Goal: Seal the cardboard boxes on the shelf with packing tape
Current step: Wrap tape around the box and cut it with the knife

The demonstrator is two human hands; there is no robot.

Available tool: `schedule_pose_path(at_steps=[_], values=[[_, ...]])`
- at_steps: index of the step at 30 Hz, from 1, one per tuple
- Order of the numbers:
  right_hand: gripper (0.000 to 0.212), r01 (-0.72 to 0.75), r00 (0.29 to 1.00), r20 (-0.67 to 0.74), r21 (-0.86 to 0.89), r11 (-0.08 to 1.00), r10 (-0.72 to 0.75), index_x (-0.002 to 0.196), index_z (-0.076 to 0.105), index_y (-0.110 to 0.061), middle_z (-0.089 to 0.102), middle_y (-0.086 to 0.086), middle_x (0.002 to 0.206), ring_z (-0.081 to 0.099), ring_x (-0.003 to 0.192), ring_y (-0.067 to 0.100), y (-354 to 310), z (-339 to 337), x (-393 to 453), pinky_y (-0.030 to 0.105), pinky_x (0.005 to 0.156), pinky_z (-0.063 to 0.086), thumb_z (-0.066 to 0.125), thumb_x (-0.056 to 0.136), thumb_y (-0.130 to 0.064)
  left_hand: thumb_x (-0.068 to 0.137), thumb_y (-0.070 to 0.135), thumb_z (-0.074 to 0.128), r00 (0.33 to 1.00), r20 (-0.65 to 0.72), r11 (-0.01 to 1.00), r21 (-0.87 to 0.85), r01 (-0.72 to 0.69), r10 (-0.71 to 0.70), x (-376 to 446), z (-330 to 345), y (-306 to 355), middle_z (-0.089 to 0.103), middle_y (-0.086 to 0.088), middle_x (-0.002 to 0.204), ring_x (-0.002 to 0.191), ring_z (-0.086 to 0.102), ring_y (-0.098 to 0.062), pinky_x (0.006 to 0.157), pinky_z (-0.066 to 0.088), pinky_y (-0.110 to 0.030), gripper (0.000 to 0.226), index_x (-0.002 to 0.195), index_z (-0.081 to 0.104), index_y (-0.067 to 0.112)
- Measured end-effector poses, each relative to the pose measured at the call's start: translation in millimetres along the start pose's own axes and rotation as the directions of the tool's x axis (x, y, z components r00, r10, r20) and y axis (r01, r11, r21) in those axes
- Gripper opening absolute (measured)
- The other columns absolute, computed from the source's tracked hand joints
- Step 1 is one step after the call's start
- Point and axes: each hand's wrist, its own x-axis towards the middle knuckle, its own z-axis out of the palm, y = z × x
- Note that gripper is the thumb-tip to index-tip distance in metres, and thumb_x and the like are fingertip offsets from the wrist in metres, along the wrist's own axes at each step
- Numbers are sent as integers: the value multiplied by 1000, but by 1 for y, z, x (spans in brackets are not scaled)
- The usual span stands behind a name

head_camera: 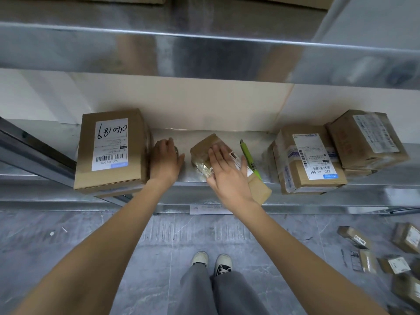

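A small, long cardboard box with shiny clear tape on it lies slantwise on the metal shelf, its near end jutting over the front edge. My right hand lies flat on this box with straight, spread fingers. My left hand rests on the shelf just left of it, beside a large labelled box. Its fingers curve over a rounded clear thing, seemingly the tape roll, which is mostly hidden.
A green utility knife lies right of the small box. Taped labelled boxes are stacked at the shelf's right end, one more behind. The upper shelf's metal beam hangs overhead. Several small parcels lie on the floor at right.
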Motion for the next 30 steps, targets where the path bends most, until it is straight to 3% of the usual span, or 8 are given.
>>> schedule_pose_path(at_steps=[3, 6, 9, 12, 16, 21, 27, 30], values=[[62, 73, 997, 33, -18, 997, -72, 149, 36, -14, 37, -1, 154, 26, 145, 13, 7, -2, -2, 64, 112, 17, 28, 90, -33, 98, 43, 49, 998, 59, 997, 74, -36, 32, 4, 5, -5, 29, -17, 153, 143, 24, -34, 117, 20, -46, 74, 152, 17, 4], [60, 136, 983, 123, 27, 990, -138, 154, 19, -19, 17, -6, 161, 8, 149, 11, 16, -13, -6, 64, 114, 2, 38, 97, -27, 103, 27, 40, 994, -84, 979, -183, -88, 73, 3, -2, 5, 30, -14, 155, 144, 27, -30, 118, 19, -48, 55, 151, 26, 6], [67, 176, 957, 217, 84, 981, -191, 155, 10, -26, 7, -12, 162, -2, 149, 8, 26, -27, -10, 60, 115, -9, 39, 97, -11, 106, 23, 34, 997, -46, 747, -660, -77, 62, -10, -12, 31, 36, -5, 153, 143, 30, -17, 120, 19, -36, 43, 147, 36, 10], [76, 157, 954, 222, 195, 968, -200, 155, 17, -24, 13, -11, 161, 2, 149, 7, 31, -35, -10, 57, 117, -8, 41, 89, 3, 107, 23, 32, 977, 173, 539, -838, 82, 121, -27, -7, 54, 48, -1, 140, 132, 43, -14, 111, 30, -22, 37, 142, 42, 14], [89, 73, 974, 198, 190, 979, -111, 155, 3, -15, -2, -1, 163, -7, 149, 9, 15, -36, 1, 53, 119, -6, 55, 88, -40, 107, 18, 30, 986, 163, 364, -921, 135, 47, -39, 8, 65, 55, 6, 106, 97, 54, -1, 83, 41, -9, 18, 117, 45, 17], [115, 64, 978, 200, -6, 998, -62, 154, -3, -11, -8, 5, 163, -12, 149, 18, -6, -13, 11, 55, 117, -8, 70, 75, -50, 107, 21, 30, 976, 206, 376, -912, 165, 72, -34, 10, 60, 55, 9, 108, 99, 52, 6, 84, 38, -4, 17, 113, 45, 21], [98, 110, 980, 162, 39, 993, -115, 154, -9, -16, -11, -2, 162, -15, 148, 12, -6, -7, -47, 48, 117, -15, 59, 87, -35, 107, 18, 30, 982, 181, 373, -916, 151, 48, -34, 12, 62, 54, 7, 102, 96, 52, -2, 83, 40, -7, 17, 112, 46, 14], [88, 147, 973, 174, 49, 988, -153, 155, -5, -21, -6, -6, 163, -11, 148, 10, 4, -15, -48, 48, 116, -17, 56, 92, -29, 107, 23, 30, 979, 194, 418, -896, 153, 58, -32, 10, 59, 57, 7, 103, 100, 54, -10, 88, 41, -18, 18, 111, 47, 20]])
